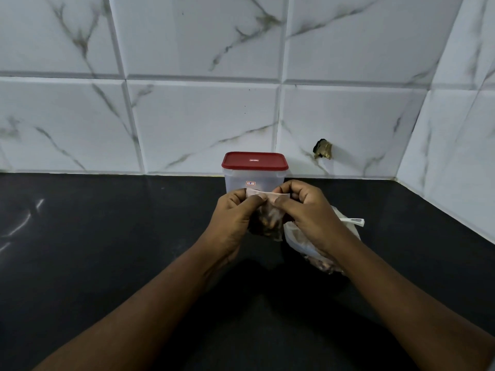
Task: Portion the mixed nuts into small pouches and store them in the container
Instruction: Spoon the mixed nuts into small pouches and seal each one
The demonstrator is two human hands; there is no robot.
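A small clear pouch [269, 219] with brown mixed nuts inside hangs above the black counter between my two hands. My left hand [235, 218] pinches the left end of its top strip. My right hand [308, 210] pinches the right end of the same strip. Right behind the pouch stands a clear plastic container [254, 178] with a red lid [254, 160] on it. A larger clear bag of nuts [316, 250] lies on the counter under my right wrist, partly hidden by it.
The black counter [107, 236] spreads wide to the left and in front. A marble-look tiled wall [187, 116] runs behind the container and turns forward at the right. A chipped hole [322, 149] marks the wall right of the container.
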